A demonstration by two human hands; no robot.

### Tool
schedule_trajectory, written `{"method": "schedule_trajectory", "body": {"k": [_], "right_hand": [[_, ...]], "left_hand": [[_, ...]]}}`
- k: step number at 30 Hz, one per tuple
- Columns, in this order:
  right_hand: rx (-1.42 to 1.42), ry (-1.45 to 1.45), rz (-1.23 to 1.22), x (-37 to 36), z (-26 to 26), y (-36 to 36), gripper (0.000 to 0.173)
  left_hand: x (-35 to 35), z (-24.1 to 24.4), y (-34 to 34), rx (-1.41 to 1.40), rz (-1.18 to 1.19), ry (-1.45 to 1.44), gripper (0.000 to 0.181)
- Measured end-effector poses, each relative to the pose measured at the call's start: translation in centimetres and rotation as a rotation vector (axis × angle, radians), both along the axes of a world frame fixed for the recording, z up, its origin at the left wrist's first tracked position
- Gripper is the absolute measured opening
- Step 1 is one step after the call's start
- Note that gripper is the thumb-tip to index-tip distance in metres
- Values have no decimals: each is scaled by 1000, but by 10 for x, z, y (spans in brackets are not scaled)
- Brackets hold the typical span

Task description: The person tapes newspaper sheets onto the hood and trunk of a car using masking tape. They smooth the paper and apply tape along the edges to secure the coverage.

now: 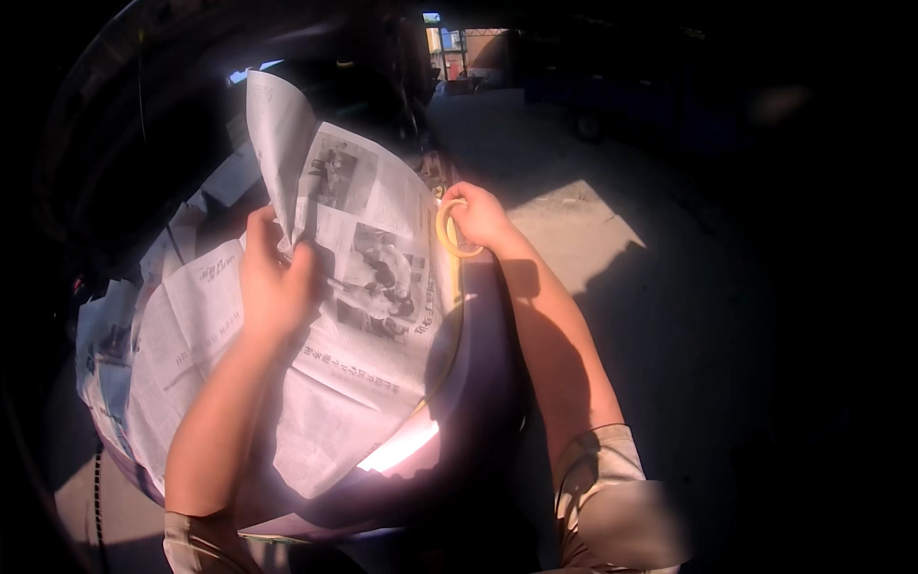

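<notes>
My left hand (pixel 280 287) grips a sheet of printed newspaper (pixel 373 337) near its fold, and the sheet's upper corner curls up above the hand. My right hand (pixel 477 215) holds a roll of yellow masking tape (pixel 441 233) at the newspaper's right edge. A strip of yellow tape (pixel 455 287) runs down that edge, along a purple painted vehicle body panel (pixel 480 344). More newspaper (pixel 179 316) covers the surface to the left of my left hand.
A dark raised panel arches over the upper left. Overlapping paper sheets (pixel 107 359) lie at the far left. A black cable or hose (pixel 97 495) hangs at the lower left. Sunlit ground (pixel 574 229) shows on the right, with a dark wheeled vehicle (pixel 588 125) beyond it.
</notes>
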State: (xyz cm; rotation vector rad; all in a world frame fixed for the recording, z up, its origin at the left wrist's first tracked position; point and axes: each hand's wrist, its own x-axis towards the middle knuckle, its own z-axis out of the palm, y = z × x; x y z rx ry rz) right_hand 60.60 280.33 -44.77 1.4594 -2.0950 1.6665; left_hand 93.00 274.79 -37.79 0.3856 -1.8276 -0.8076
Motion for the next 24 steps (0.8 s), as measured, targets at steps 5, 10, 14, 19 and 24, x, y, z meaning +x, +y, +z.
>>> {"method": "schedule_trajectory", "body": {"k": [5, 10, 14, 19, 24], "right_hand": [[87, -52, -26, -7, 2, -2, 15], [152, -92, -61, -7, 6, -7, 14], [147, -171, -47, -6, 8, -5, 13], [137, -216, -46, -1, 11, -4, 18], [123, -327, -9, -6, 11, -6, 21]], "left_hand": [[0, 1, 4, 38, 36, -30, 40], [-4, -9, -12, -24, 14, -8, 40], [-4, -5, -4, 64, 11, -6, 39], [-6, -9, -10, 26, 21, -9, 40], [-6, -15, -28, -58, 49, -30, 41]]}}
